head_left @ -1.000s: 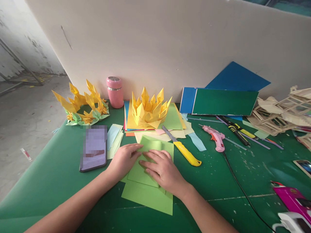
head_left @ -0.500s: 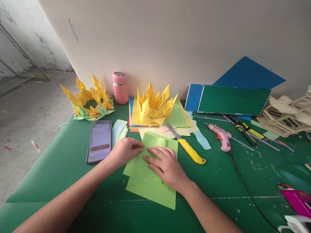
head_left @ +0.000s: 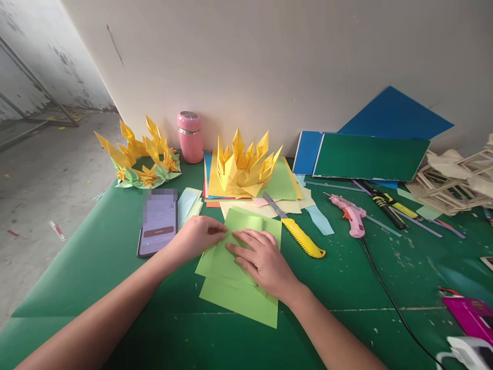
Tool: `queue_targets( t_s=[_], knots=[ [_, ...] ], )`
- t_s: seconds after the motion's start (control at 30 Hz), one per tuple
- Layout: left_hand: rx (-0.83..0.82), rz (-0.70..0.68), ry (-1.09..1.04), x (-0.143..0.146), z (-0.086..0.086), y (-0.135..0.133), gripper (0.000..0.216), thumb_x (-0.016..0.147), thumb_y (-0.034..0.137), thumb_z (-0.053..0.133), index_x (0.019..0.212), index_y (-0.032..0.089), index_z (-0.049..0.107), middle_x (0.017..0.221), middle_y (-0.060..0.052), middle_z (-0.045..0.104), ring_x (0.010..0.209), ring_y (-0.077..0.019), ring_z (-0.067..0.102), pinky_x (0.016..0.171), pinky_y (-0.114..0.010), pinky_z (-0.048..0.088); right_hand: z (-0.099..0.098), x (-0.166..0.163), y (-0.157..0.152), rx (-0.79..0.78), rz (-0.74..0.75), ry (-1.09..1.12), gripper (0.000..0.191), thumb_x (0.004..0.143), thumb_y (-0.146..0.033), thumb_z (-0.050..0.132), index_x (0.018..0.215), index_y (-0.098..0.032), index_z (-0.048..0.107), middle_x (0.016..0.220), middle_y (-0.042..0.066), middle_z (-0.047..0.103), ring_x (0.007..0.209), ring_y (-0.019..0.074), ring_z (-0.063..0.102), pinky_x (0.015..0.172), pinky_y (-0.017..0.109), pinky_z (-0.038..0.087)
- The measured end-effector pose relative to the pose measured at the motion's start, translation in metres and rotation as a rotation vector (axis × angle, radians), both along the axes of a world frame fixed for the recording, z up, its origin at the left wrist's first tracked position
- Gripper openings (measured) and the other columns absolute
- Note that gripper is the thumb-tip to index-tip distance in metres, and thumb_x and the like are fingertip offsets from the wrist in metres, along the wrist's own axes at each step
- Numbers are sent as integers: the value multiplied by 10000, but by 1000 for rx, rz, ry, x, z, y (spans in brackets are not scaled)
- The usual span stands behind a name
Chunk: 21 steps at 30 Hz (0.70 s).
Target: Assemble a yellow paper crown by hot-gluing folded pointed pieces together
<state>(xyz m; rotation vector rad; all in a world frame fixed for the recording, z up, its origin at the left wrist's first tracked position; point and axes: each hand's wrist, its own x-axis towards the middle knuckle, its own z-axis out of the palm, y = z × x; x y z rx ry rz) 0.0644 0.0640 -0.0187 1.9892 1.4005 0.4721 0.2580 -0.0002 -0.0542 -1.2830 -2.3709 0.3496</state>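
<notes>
A small stack of light green paper sheets (head_left: pixel 239 300) lies on the green table (head_left: pixel 96 267) in front of me. My right hand (head_left: pixel 265 264) rests flat on the top sheet, fingers stretched out toward the left and pressing it down. My left hand (head_left: pixel 198 236) is at the sheet's left edge, its fingers pinched on the green paper near a fold. A folded flap of the top sheet (head_left: pixel 250 223) shows just beyond my fingers.
A phone (head_left: pixel 157 221) lies left of my hands. A yellow utility knife (head_left: pixel 298 234), a pink glue gun (head_left: pixel 350 215) with its black cord, yellow paper crowns (head_left: pixel 244 164), a pink cup (head_left: pixel 190 136), coloured boards (head_left: pixel 365 154) and wooden frames (head_left: pixel 454 180) surround the work spot.
The view has shifted slightly left and up. Both hands stay on the green paper, with the left fingers sliding a little along the fold.
</notes>
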Motion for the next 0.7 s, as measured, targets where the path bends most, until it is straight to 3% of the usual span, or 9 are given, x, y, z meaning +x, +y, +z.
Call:
queue_targets(
  t_s=[0.3,0.7],
  knots=[
    [125,-73,48,4,-4,-1,218,697,190,542,709,234,755,655,-2,724,586,-156,633,575,-236,492,1,0,0,3,6,-8,323,950,-292,468,1239,-352,597,1330,20,583,1236,259,482,973,472,384],
    [183,-132,96,5,-5,-6,295,766,147,467,759,228,751,782,-39,744,739,-201,667,740,-293,521,0,-1,0,17,6,-16,324,947,-290,469,1239,-340,600,1328,36,583,1233,272,485,966,488,393]
  ],
)
